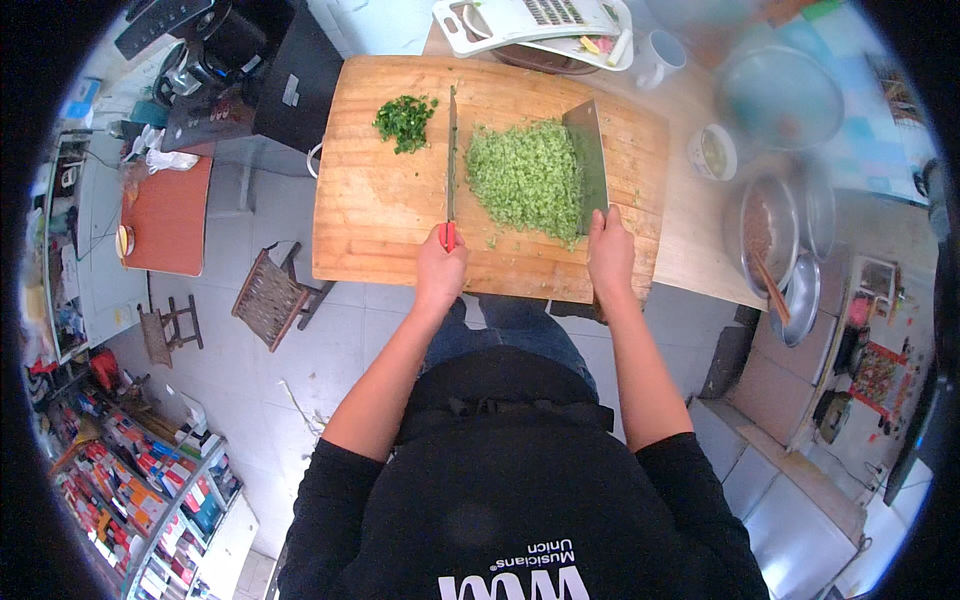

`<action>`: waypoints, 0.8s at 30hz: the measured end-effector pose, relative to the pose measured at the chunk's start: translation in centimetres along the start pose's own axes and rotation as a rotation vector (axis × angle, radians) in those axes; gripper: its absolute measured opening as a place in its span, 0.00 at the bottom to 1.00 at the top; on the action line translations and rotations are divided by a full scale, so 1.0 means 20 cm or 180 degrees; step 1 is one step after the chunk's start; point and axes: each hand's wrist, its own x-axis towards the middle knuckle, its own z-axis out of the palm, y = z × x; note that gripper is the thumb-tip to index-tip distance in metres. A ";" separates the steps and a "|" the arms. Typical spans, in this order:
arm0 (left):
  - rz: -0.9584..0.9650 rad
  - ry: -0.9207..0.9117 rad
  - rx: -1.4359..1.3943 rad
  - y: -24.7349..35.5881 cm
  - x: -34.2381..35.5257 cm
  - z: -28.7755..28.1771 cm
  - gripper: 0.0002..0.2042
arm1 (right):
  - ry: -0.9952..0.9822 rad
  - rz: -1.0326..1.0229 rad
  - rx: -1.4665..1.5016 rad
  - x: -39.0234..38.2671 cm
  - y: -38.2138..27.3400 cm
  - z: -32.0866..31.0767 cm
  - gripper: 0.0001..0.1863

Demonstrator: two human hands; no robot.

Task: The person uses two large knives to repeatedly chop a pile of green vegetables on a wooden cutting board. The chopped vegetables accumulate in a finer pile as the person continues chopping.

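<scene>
On a large wooden cutting board lies a wide heap of finely chopped pale green vegetable. My left hand is closed round the red handle of a knife, its blade pointing away from me along the heap's left side. A cleaver stands against the heap's right side, its broad blade tilted. My right hand grips it at the near end, hiding the handle. Farther left on the board sits a small pile of chopped dark greens.
Beyond the board are a white grater and a white mug. To the right stand a small bowl and a steel bowl of brownish mince with chopsticks. A woven stool is on the floor at left.
</scene>
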 end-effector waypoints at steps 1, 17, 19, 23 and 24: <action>-0.0005 0.0012 -0.0004 0.00 0.00 0.00 0.01 | 0.0277 -0.0119 0.0017 0.00 0.00 -0.01 0.14; -0.0977 -0.0570 -0.1330 0.09 -0.04 -0.08 0.09 | -0.0610 0.0450 0.2053 0.09 0.32 -0.01 0.14; -0.1102 -0.0742 -0.1536 0.07 -0.02 -0.13 0.09 | -0.0634 0.0703 0.2641 0.10 0.38 -0.02 0.15; -0.1216 -0.0974 -0.1811 0.01 0.00 -0.18 0.09 | -0.0654 0.0709 0.3097 0.11 0.46 -0.03 0.15; -0.1212 -0.1021 -0.1828 -0.01 0.00 -0.18 0.09 | -0.0680 0.0690 0.3102 0.11 0.47 -0.04 0.15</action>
